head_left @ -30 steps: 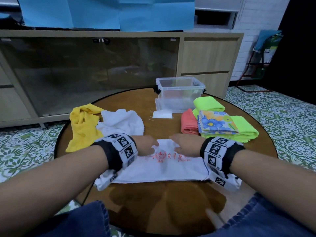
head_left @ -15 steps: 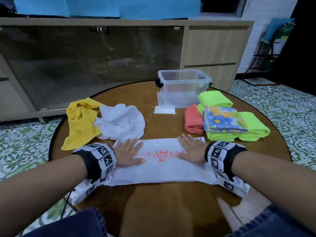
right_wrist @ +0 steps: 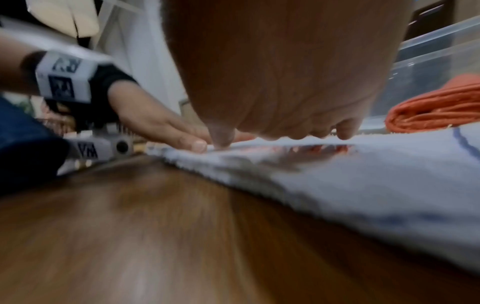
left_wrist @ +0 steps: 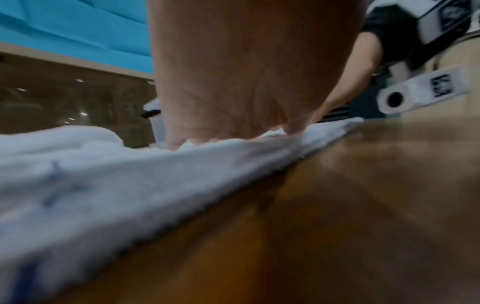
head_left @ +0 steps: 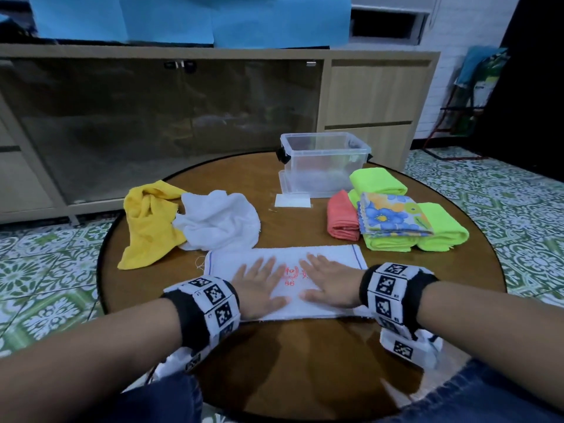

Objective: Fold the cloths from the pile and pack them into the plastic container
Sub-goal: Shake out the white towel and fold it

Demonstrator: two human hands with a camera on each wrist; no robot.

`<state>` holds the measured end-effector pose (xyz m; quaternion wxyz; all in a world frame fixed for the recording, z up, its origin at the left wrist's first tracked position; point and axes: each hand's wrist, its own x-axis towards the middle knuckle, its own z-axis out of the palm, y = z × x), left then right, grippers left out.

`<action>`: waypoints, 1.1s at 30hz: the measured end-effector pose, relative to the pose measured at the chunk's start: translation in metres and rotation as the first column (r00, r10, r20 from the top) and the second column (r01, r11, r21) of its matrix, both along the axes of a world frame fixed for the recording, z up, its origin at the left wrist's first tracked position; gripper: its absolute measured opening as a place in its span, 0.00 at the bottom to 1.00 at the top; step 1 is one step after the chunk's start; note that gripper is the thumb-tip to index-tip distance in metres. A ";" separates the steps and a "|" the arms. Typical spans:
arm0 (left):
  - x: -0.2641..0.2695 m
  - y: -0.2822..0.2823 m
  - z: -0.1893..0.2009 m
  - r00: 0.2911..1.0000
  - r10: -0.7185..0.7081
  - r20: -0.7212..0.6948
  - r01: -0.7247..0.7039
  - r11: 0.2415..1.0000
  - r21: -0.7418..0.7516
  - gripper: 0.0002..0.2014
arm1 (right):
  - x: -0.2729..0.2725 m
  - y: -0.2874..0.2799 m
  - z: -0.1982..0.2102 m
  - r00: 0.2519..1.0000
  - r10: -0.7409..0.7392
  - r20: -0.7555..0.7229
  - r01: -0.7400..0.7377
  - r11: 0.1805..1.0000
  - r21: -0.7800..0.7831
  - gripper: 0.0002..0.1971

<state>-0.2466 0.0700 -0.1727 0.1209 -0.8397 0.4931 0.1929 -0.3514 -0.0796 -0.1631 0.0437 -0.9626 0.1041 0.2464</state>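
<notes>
Head view: flat rectangular terry cloth [head_left: 329, 257]

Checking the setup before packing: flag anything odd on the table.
Nothing is damaged or spilled. The container stands without any cloths in it, while the yellow cloth and white cloth lie crumpled, unfolded.

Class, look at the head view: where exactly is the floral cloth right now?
In the head view, the floral cloth lies folded on the table's right side, on top of the lime green cloths, beside the coral cloth and just in front of the plastic container.
</notes>
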 end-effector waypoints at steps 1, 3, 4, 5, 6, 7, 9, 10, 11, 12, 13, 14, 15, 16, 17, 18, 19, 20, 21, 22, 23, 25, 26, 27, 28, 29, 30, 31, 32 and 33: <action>-0.006 0.000 -0.006 1.000 -0.015 -0.024 0.015 1.000 0.012 0.34 | -0.002 0.001 -0.004 1.000 0.016 -0.026 -0.017 1.000 -0.014 0.47; -0.006 0.005 -0.014 0.999 -0.019 -0.044 0.021 0.999 0.039 0.37 | -0.007 -0.004 -0.011 0.998 0.049 -0.032 -0.050 0.998 -0.035 0.62; -0.001 0.009 -0.014 0.999 -0.019 -0.045 0.021 0.999 0.049 0.44 | -0.010 -0.008 -0.013 0.998 0.060 -0.026 -0.061 0.997 -0.043 0.67; 0.004 0.013 -0.013 0.999 -0.009 -0.042 0.011 0.998 0.056 0.52 | -0.012 -0.012 -0.014 0.998 0.064 -0.017 -0.065 0.997 -0.044 0.68; 0.011 0.017 -0.012 0.999 0.021 -0.037 -0.018 0.997 0.070 0.56 | -0.015 -0.016 -0.015 0.998 0.056 -0.009 -0.057 0.998 -0.042 0.66; 0.018 0.020 -0.009 0.998 0.055 -0.026 -0.052 0.995 0.083 0.54 | -0.019 -0.021 -0.014 0.999 0.040 -0.002 -0.040 0.999 -0.035 0.63; 0.029 0.031 -0.006 0.992 0.122 -0.006 -0.121 0.989 0.088 0.44 | -0.027 -0.029 -0.012 1.000 0.006 0.014 -0.006 0.999 -0.035 0.55; 0.034 0.036 -0.004 0.990 0.143 -0.004 -0.143 0.986 0.085 0.44 | -0.031 -0.034 -0.011 1.000 -0.007 0.020 0.008 0.999 -0.045 0.52; 0.039 0.041 -0.003 0.987 0.158 0.007 -0.158 0.983 0.092 0.48 | -0.036 -0.039 -0.010 1.000 -0.018 0.020 0.019 0.998 -0.057 0.51; 0.043 0.045 -0.001 0.985 0.170 0.015 -0.171 0.979 0.108 0.53 | -0.040 -0.044 -0.009 0.999 -0.030 0.018 0.031 0.997 -0.070 0.52; 0.046 0.049 0.000 0.983 0.181 0.022 -0.182 0.975 0.125 0.53 | -0.043 -0.050 -0.007 0.999 -0.036 0.011 0.037 0.996 -0.081 0.57; 0.048 0.052 0.002 0.983 0.183 0.034 -0.186 0.971 0.148 0.48 | -0.046 -0.056 -0.006 0.999 -0.039 -0.002 0.038 0.995 -0.096 0.62; 0.049 0.054 0.004 0.982 0.180 0.051 -0.186 0.968 0.171 0.42 | -0.047 -0.062 -0.004 0.999 -0.036 -0.015 0.034 0.992 -0.120 0.66; 0.052 0.053 0.008 0.981 0.178 0.074 -0.189 0.964 0.188 0.40 | -0.047 -0.067 -0.001 1.000 -0.025 -0.018 0.022 0.989 -0.149 0.68; 0.053 0.050 0.013 0.980 0.167 0.104 -0.185 0.961 0.207 0.40 | -0.045 -0.069 0.004 1.000 -0.009 -0.008 0.007 0.985 -0.170 0.69; 0.053 0.043 0.019 0.980 0.142 0.138 -0.171 0.960 0.223 0.41 | -0.042 -0.069 0.009 1.000 0.010 0.014 -0.008 0.985 -0.173 0.68; 0.051 0.033 0.026 0.982 0.105 0.159 -0.139 0.966 0.218 0.42 | -0.038 -0.064 0.015 0.998 0.025 0.050 -0.017 0.988 -0.153 0.66; 0.045 0.020 0.032 0.985 0.068 0.160 -0.098 0.977 0.190 0.43 | -0.032 -0.056 0.019 0.996 0.029 0.086 -0.018 0.993 -0.117 0.62; 0.037 0.006 0.036 0.989 0.032 0.145 -0.054 0.987 0.149 0.42 | -0.026 -0.045 0.022 0.994 0.030 0.101 -0.022 0.997 -0.081 0.57; 0.026 -0.007 0.039 0.993 -0.004 0.120 -0.010 0.994 0.112 0.42 | -0.021 -0.034 0.023 0.995 0.037 0.096 -0.032 0.998 -0.051 0.53; 0.014 -0.018 0.039 0.995 -0.040 0.091 0.032 0.996 0.087 0.41 | -0.016 -0.025 0.022 0.997 0.047 0.066 -0.046 0.999 -0.030 0.50; -0.004 -0.033 0.030 0.996 -0.082 0.021 0.080 0.993 0.092 0.43 | -0.010 -0.017 0.016 0.998 0.063 -0.018 -0.064 0.998 -0.024 0.50; -0.008 -0.036 0.022 0.995 -0.096 -0.012 0.097 0.988 0.120 0.44 | -0.010 -0.019 0.013 0.997 0.058 -0.057 -0.060 0.998 -0.030 0.51; -0.009 -0.034 0.015 0.995 -0.099 -0.033 0.103 0.985 0.141 0.45 | -0.013 -0.024 0.011 0.995 0.042 -0.093 -0.046 0.998 -0.037 0.53; -0.005 -0.029 0.008 0.995 -0.085 -0.046 0.091 0.985 0.149 0.45 | -0.015 -0.032 0.008 0.992 0.028 -0.124 -0.033 0.999 -0.039 0.56; 0.000 -0.022 0.004 0.997 -0.064 -0.051 0.070 0.986 0.149 0.45 | -0.018 -0.040 0.007 0.988 0.015 -0.151 -0.022 0.999 -0.044 0.61; 0.007 -0.014 0.001 0.998 -0.037 -0.048 0.044 0.987 0.152 0.46 | -0.021 -0.049 0.006 0.986 0.014 -0.165 -0.022 0.999 -0.043 0.68; 0.015 -0.006 0.001 0.999 -0.012 -0.049 0.020 0.989 0.149 0.49 | -0.024 -0.058 0.007 0.984 0.013 -0.178 -0.022 0.999 -0.048 0.75; 0.023 0.002 0.001 0.999 0.012 -0.048 -0.006 0.991 0.137 0.55 | -0.027 -0.067 0.007 0.981 0.005 -0.192 -0.014 0.999 -0.046 0.79; 0.030 0.009 0.001 0.998 0.039 -0.044 -0.033 0.990 0.134 0.62 | -0.030 -0.072 0.009 0.978 -0.007 -0.209 -0.003 0.999 -0.047 0.82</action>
